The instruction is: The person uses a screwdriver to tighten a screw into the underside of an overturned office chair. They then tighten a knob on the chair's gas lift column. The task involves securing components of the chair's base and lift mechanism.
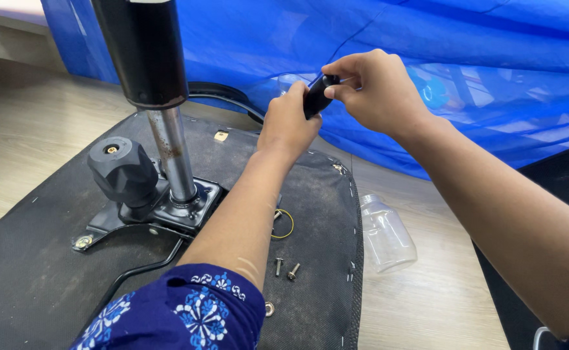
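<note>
Bright even daylight, soft shadows, sharp

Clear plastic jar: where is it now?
Head view, right of centre: the jar lies on its side on the wood floor, just off the right edge of the upturned seat, below the right forearm.

Both arms reach forward; left hand (289, 120) and right hand (374, 87) meet, fingers apparently pinched closed.

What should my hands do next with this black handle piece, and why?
Probably twist the right hand a little while the left hand steadies it. Both hands grip the short black handle above the upturned chair seat, right fingertips pinching its top end.
</note>
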